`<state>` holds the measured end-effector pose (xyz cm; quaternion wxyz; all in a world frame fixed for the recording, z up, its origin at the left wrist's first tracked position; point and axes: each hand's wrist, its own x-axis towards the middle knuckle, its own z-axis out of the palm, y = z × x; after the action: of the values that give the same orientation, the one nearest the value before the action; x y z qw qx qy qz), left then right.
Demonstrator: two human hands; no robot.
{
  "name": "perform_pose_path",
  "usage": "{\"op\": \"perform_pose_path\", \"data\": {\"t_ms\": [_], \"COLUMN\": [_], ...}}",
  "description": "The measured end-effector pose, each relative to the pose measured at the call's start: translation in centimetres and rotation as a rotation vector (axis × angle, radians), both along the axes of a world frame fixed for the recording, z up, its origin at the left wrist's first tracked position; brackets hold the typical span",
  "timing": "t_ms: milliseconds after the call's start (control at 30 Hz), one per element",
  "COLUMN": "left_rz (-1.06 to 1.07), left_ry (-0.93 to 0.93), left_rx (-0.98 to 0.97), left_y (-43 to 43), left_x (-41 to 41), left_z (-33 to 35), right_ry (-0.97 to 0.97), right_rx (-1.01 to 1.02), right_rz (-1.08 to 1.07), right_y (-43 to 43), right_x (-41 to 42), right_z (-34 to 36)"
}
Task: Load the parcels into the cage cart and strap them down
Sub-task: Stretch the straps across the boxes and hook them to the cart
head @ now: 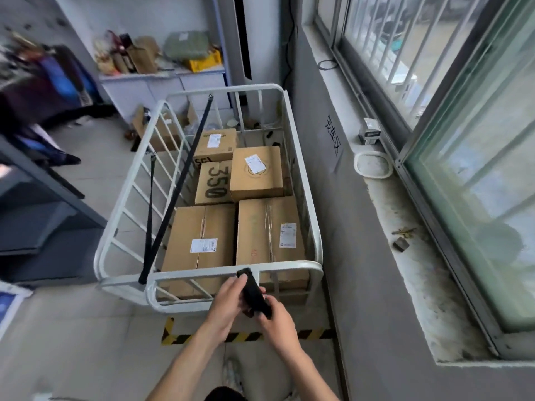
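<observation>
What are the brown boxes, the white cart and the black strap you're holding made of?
The boxes look like plain brown cardboard: matte, with taped seams and paper labels. The cart seems to be painted metal tubing: glossy white, round bars with bent corners. The black strap is probably woven fabric or elastic: dull and bunched up softly; I can't tell which.

Around you: pale tiled floor (86, 328), hazard-striped tape (246, 336), daylit barred window (405, 39) right, grey sill (405, 227), cluttered white cabinet (162, 88) opposite.

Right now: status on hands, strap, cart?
Left hand and right hand grip bundled strap at cart near rail. Parcels loaded. Diagonal strap across cage. Nothing blocking.
</observation>
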<state>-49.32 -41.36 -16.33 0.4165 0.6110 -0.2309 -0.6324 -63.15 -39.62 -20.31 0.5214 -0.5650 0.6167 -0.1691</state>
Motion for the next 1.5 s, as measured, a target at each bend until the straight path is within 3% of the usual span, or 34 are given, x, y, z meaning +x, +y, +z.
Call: {"op": "perform_pose_path", "data": {"t_ms": [200,500,867,1000,1100,1167,1333,1500], "left_rz": [0.011,-0.008,-0.23,-0.285,-0.323,-0.327,-0.3,-0.28], "left_ry": [-0.058,-0.057,0.048,0.039,0.035,0.016,-0.102,-0.279], "left_rx": [-0.166,-0.385,-0.56,-0.542,-0.539,-0.525,-0.506,-0.483], "left_y": [-0.7,-6.3,-15.9,-17.8,-19.9,-21.4,-25.9,-31.8], "left_x": [3.7,8.8,12.5,12.6,12.5,12.2,11.4,11.3], "left_z": [5.2,9.6,13.7,12.9,12.7,12.6,12.4,13.2], "right_ry": [-0.027,-0.142,0.037,-0.142,-0.31,-0.249,0.204,0.154], "right_rx": [-0.154,-0.263,-0.314,-0.255,-0.107,-0.085,-0.207,-0.116], "right_rz": [0.035,-0.174,-0.186,-0.232,-0.153,-0.075,0.111,0.19], "right_y": [0.0,-4.6,-15.9,-18.4,-20.6,-22.1,-26.3,-31.0], "right_x": [3.1,3.6,3.8,4.1,3.6,3.5,2.9,1.4], "right_z": [1.0,4.7,6.5,6.5,6.7,6.3,3.7,0.5]}}
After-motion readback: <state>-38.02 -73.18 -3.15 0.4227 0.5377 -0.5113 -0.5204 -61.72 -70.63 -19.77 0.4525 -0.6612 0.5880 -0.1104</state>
